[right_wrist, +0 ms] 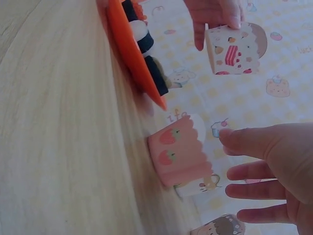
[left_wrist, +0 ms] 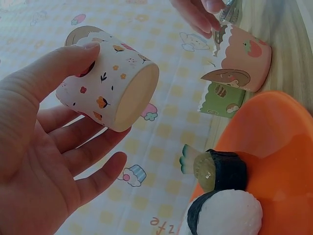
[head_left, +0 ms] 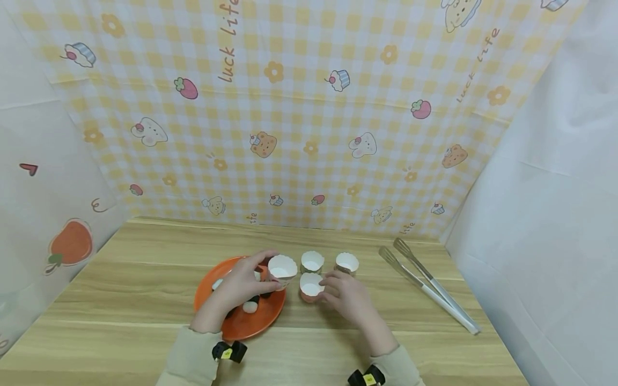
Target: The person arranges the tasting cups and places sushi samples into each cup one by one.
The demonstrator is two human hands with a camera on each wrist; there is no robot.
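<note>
Beige sleeves are showing nearest; the left hand is holding a white floral paper cup, raised near the orange plate, while the right hand, fingers apart, is hanging by the pink strawberry-printed cup, contact hard to tell.

Loads of room on the table left of the orange plate, plus a decent lane between the right hand and the tongs. Middle's the tight bit: pink cup right by that hand, green cup just behind it, and the left hand with a flowery cup blocking the plate's right edge.
</note>
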